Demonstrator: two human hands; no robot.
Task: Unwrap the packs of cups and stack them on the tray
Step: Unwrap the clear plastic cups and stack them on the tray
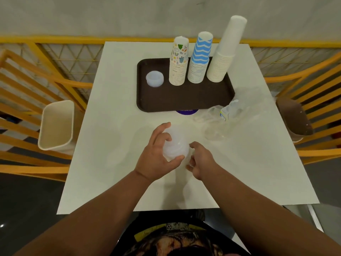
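A brown tray (184, 100) lies at the far middle of the white table (114, 145). On it stand three upside-down stacks: patterned cups (178, 61), blue-and-white zigzag cups (200, 58) and tall plain white cups (226, 50). A short stack of translucent plastic cups (154, 78) sits at the tray's left. My left hand (156, 156) grips a stack of translucent cups (177, 145) over the near table. My right hand (201, 161) pinches thin clear wrap at that stack's lower right.
Crumpled clear plastic wrappers (227, 115) lie right of the tray. A purple round sticker (186, 111) peeks from under the tray's near edge. A beige bin (57, 124) stands left of the table. Yellow-orange chairs flank both sides, and a brown object (295, 117) rests on the right one.
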